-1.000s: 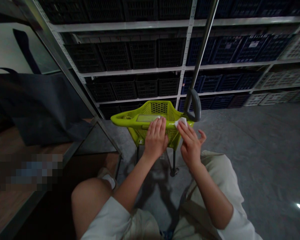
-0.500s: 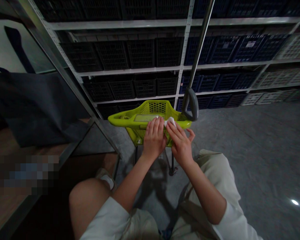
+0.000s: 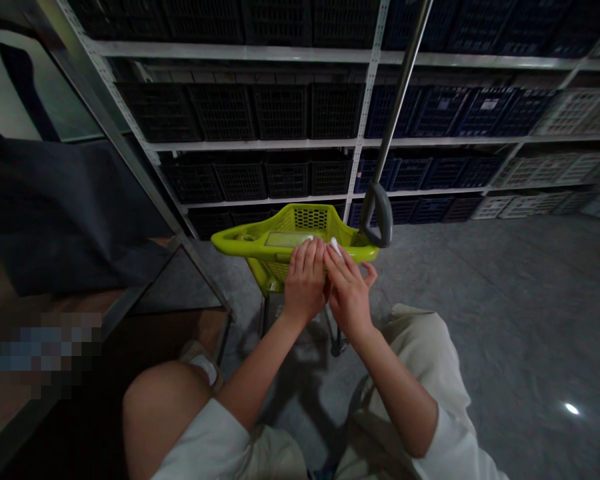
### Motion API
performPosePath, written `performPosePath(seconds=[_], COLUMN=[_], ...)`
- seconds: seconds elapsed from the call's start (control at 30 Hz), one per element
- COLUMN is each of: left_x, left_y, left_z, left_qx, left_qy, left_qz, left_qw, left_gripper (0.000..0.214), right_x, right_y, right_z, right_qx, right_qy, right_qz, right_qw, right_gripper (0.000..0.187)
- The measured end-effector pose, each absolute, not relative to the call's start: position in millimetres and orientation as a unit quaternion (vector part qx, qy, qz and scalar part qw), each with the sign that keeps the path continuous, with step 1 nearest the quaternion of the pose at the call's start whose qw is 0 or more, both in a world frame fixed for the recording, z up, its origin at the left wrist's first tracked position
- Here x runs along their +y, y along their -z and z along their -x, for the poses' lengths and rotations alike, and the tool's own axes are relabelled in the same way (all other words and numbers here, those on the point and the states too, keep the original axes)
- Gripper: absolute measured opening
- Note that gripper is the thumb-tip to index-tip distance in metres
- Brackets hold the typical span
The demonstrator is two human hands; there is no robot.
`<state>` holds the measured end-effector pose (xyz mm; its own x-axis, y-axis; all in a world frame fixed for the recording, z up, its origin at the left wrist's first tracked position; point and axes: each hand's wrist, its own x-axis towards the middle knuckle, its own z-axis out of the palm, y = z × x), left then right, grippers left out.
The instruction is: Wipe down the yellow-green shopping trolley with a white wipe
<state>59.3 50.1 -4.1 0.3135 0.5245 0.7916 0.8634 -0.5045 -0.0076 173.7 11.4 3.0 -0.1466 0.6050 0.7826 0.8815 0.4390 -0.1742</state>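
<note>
A lime-green plastic basket cart [image 3: 240,241] stands on the floor in front of my knees. My left hand [image 3: 304,283] lies flat on its near rim, fingers together and stretched forward. Right beside it, my right hand [image 3: 349,293] presses a small white cloth [image 3: 334,244] against the rim with extended fingers; only a corner of the cloth shows past the fingertips. The two hands touch each other. A grey looped handle [image 3: 379,213] on a metal pole rises from the cart's right side.
Metal shelving [image 3: 365,140] filled with dark and blue crates runs across the back, with white crates [image 3: 540,170] at the right. A slanted steel shelf upright [image 3: 130,147] and a dark bag [image 3: 55,207] stand at left. Grey concrete floor [image 3: 505,300] spreads to the right.
My right hand has slid the white cloth leftward along the basket rim until it meets my left hand. The left hand has stayed in place.
</note>
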Motion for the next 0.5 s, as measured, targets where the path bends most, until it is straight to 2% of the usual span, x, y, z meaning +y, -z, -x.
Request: performPosePath(seconds=[0.1, 0.23, 0.5], left_x=[48.9, 46.5, 48.7], left_y=[1.0, -1.8, 2.4], left_z=[-55.8, -55.8, -59.7], left_qx=[-0.442, -0.439, -0.441], left_qy=[0.376, 0.364, 0.382], left_qz=[0.786, 0.796, 0.783], left_qw=[0.212, 0.203, 0.213], left_gripper=[0.064, 0.068, 0.061], right_x=[9.4, 7.4, 7.2], right_y=[6.4, 17.3, -2.0], right_z=[-200.0, -227.1, -172.7], right_qx=[-0.727, -0.651, -0.727], right_qy=[0.183, 0.214, 0.167], right_qz=[0.511, 0.558, 0.515], right_qw=[0.420, 0.468, 0.422], right_gripper=[0.076, 0.083, 0.075])
